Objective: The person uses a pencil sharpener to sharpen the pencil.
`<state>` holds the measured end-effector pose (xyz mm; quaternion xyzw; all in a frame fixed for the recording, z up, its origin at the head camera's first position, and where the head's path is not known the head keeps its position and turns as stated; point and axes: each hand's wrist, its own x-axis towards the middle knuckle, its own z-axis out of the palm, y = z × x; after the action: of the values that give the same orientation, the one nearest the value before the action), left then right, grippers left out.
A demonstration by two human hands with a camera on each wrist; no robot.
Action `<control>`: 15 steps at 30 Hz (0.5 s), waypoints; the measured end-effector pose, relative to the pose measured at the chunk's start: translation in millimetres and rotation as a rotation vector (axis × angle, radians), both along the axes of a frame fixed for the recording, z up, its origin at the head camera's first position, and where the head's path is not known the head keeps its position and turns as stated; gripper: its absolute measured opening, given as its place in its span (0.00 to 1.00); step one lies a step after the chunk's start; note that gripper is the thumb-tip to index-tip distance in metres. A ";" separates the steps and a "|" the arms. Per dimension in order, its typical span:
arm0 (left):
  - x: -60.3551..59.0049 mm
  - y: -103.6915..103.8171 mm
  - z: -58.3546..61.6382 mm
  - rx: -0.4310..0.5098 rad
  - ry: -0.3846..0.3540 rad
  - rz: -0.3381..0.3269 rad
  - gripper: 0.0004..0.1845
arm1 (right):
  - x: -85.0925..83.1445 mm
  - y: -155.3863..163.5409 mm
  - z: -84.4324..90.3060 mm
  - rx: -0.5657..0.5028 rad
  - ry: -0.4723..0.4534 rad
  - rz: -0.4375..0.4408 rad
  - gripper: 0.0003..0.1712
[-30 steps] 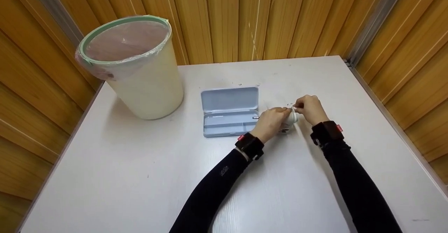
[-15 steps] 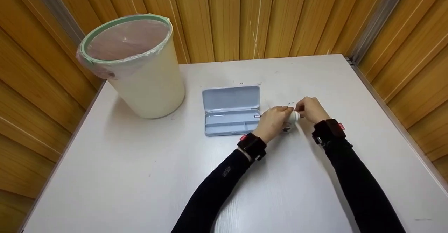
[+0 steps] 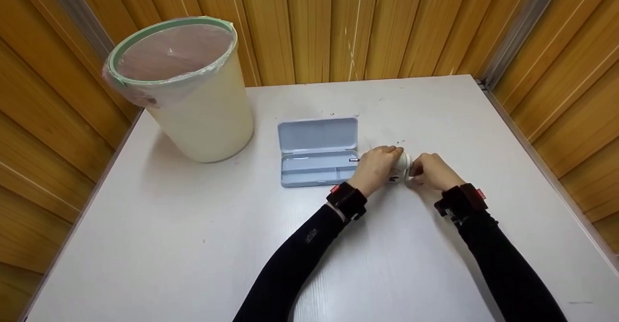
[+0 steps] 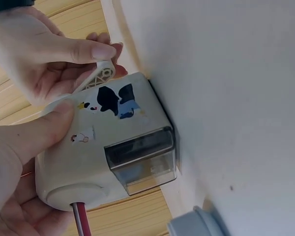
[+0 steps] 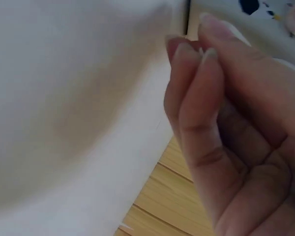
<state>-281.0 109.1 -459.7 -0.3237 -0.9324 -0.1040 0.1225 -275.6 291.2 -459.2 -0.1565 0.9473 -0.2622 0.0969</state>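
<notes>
Left hand (image 3: 375, 166) grips white pencil sharpener (image 4: 105, 147) on bench (image 3: 193, 244); right hand (image 3: 432, 172) pinches its crank handle (image 4: 96, 78). Open blue pencil case (image 3: 318, 152) just left of sharpener.

The right hand (image 3: 432, 171) has dropped from above the sharpener (image 3: 401, 166) to its near right side, low by the worktop (image 3: 193, 244), carrying the crank handle (image 4: 96, 78) round with it. A second ago that hand sat higher and further from the person, over the top of the sharpener; half a second ago it was partway down. Its wrist now lies closer to the person.
</notes>
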 end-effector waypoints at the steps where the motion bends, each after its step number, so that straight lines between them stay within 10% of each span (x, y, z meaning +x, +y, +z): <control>1: -0.2 0.0 0.2 -0.002 0.003 0.003 0.21 | 1.1 -0.3 1.0 0.004 0.003 0.004 0.03; 15: -0.7 -1.3 0.2 0.002 0.020 0.005 0.16 | 17.2 2.4 23.0 -0.018 -0.033 0.072 0.03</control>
<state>-281.7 107.8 -459.5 -0.3222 -0.9319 -0.1013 0.1322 -258.4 293.6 -436.2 -0.1868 0.9370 -0.2694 0.1205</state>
